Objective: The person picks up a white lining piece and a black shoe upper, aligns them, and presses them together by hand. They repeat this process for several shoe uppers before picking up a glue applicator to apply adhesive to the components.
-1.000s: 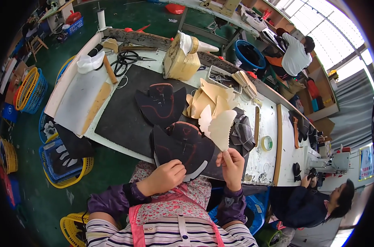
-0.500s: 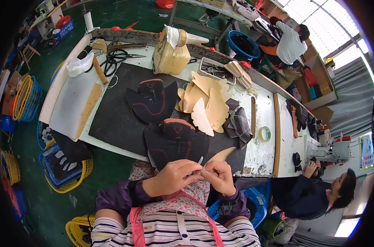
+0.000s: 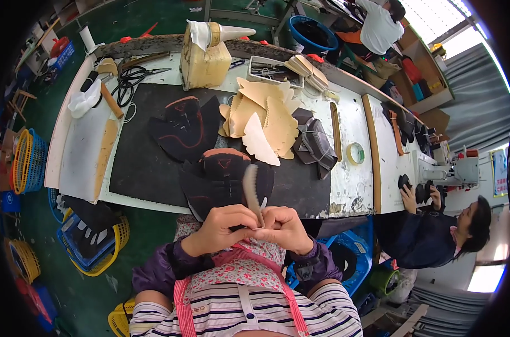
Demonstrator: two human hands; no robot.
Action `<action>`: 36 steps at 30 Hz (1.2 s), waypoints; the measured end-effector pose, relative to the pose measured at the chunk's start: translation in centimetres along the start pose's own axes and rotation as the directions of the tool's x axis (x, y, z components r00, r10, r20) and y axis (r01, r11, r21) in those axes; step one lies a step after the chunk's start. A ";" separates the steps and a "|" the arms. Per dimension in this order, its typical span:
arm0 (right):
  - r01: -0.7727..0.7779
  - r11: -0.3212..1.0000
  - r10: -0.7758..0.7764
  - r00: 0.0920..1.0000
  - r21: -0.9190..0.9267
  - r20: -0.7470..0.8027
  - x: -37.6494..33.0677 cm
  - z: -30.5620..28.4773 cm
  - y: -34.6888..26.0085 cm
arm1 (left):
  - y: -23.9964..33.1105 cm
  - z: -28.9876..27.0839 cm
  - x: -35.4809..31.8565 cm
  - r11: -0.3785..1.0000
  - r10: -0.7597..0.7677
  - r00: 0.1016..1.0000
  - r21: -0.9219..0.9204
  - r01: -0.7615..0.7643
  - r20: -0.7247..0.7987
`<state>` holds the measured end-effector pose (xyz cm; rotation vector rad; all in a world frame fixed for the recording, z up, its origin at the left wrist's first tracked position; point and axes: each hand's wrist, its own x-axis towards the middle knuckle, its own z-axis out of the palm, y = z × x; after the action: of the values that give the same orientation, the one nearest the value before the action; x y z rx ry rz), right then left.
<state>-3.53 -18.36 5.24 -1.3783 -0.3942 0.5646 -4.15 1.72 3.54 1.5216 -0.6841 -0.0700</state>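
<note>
My left hand [image 3: 220,229] and my right hand [image 3: 286,227] meet in front of my apron at the near edge of the table. The fingers of both are closed in a pinch on the lower end of a narrow tan piece with a toothed edge [image 3: 250,188]. This strip stands up from the fingertips, pointing away from me. Behind it lies a black cut piece with an orange top [image 3: 224,174], and a similar black piece [image 3: 179,126] rests farther left. A heap of tan toothed pieces [image 3: 280,121] lies beyond, topped by a paler one [image 3: 258,140].
The black mat [image 3: 134,163] carries the pieces. Around it are scissors [image 3: 128,81], a hammer [image 3: 110,100], a yellowish block-shaped container [image 3: 207,64], a tray of tools [image 3: 272,72], wrapped dark pieces [image 3: 317,143] and a tape roll [image 3: 355,153]. A co-worker [image 3: 429,236] sits by a sewing machine [image 3: 463,171].
The tan toothed piece has swung from slanting right to standing upright, away from me. Both hands stay together on it. The whole view has shifted, and table things appear farther left.
</note>
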 end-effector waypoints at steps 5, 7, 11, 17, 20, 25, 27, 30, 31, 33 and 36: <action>0.217 0.958 -0.187 0.968 0.187 -0.165 -0.3 -0.7 0.4 | -1.5 0.1 -1.3 0.581 -0.399 0.916 -0.787 0.208 -0.052; 0.198 0.959 -0.145 0.957 0.202 -0.251 -1.8 -2.5 1.5 | -1.7 -1.4 -1.9 0.501 -0.426 0.904 -0.840 0.209 -0.028; 0.042 0.998 -0.058 0.925 -0.050 -0.376 -6.0 -6.9 4.3 | -1.6 -2.9 -3.3 0.335 -0.478 0.878 -0.917 0.217 0.033; -0.194 0.698 0.127 0.981 -0.689 -0.148 -7.4 -6.1 1.1 | -1.4 -2.6 -4.4 0.440 -0.416 0.909 -0.875 0.203 0.002; 0.091 0.716 -0.109 0.994 -0.692 0.018 -4.2 -1.5 -2.3 | -0.1 -1.2 -3.5 0.703 -0.477 0.868 -0.533 0.471 0.139; 0.469 0.573 -0.549 0.828 -0.673 0.110 0.6 0.7 -2.0 | 2.4 -0.7 -1.9 0.876 -0.250 0.965 -0.407 0.260 0.078; 0.439 0.681 -0.516 0.856 -0.586 0.042 1.5 0.7 -1.4 | 2.5 -1.6 -2.8 0.766 -0.470 0.869 -0.561 0.315 -0.155; 0.361 0.849 -0.422 0.903 -0.386 -0.083 2.2 1.3 -0.2 | 0.6 -4.4 -4.4 0.713 -0.676 0.712 -0.412 0.568 -0.189; 0.269 0.914 -0.325 0.934 -0.303 -0.150 2.3 1.7 0.4 | 0.0 -4.4 -4.9 0.710 -0.679 0.709 -0.415 0.569 -0.189; 0.074 0.991 -0.100 0.961 -0.111 -0.256 2.2 2.3 1.4 | -0.9 -4.0 -6.2 0.713 -0.670 0.679 -0.516 0.475 -0.299; 0.011 0.858 -0.158 0.957 -0.513 -0.244 2.0 2.2 2.9 | -2.0 -3.4 -6.8 0.774 -0.624 0.651 -0.457 0.438 -0.432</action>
<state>-3.65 -15.14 2.60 -1.9122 -0.3873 0.1826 -7.42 7.69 -0.43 1.2876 0.2829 -0.1647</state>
